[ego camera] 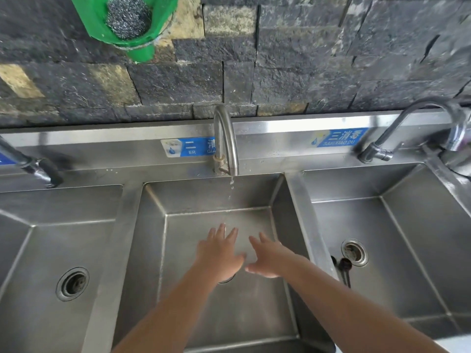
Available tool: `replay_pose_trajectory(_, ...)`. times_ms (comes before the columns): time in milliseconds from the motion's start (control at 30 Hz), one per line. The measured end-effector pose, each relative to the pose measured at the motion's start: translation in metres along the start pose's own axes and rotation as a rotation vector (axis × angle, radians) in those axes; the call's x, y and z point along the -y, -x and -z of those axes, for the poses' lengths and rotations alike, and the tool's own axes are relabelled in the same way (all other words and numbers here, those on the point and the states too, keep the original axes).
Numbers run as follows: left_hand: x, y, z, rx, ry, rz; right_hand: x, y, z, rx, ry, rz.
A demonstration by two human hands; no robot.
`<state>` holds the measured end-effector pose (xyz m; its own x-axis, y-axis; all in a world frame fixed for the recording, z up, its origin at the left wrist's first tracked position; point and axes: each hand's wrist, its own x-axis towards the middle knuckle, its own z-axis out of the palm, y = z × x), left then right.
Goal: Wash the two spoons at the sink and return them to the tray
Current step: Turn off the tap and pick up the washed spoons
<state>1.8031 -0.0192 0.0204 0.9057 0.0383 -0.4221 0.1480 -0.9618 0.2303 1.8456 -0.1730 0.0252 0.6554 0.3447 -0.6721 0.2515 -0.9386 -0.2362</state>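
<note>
Both my hands reach into the middle basin [153, 250] of a steel triple sink, side by side below the tap. My left hand [219, 253] has its fingers spread and holds nothing. My right hand [267, 258] is also flat and empty, thumb toward the left hand. The middle tap [226, 138] lets out a thin trickle of water that falls ahead of my fingers. Two dark spoons [342, 270] lie together on the floor of the right basin [407, 250], against its left wall beside the drain. No tray is in view.
A left basin [38, 250] with a drain [72, 284] and a tap [35, 166] lies to the left. A curved tap [407, 123] stands over the right basin. A green holder [142, 49] with a steel scourer [127, 16] hangs on the dark stone wall.
</note>
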Motion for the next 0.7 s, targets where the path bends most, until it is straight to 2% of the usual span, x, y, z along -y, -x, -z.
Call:
replay_pose_trajectory(100, -0.018, 0.017, -0.012, 0.096, 0.052, 0.059, -0.017, 0.019, -0.018, 0.0, -0.026, -0.026)
replay_pose_trajectory(200, -0.045, 0.024, -0.025, 0.136, 0.08, 0.023, -0.045, 0.038, -0.028, -0.026, -0.057, -0.064)
replay_pose_trajectory(333, -0.097, 0.026, -0.035, 0.148, 0.082, -0.051, -0.096, 0.066, -0.033, -0.096, -0.078, -0.081)
replay_pose_trajectory(567, -0.21, 0.02, -0.049, 0.044, 0.121, -0.191, -0.207, 0.095, -0.02, -0.141, -0.157, -0.13)
replay_pose_trajectory(700, -0.276, 0.009, -0.073, 0.139, 0.287, -0.236, -0.275, 0.095, -0.013, -0.095, -0.2, -0.148)
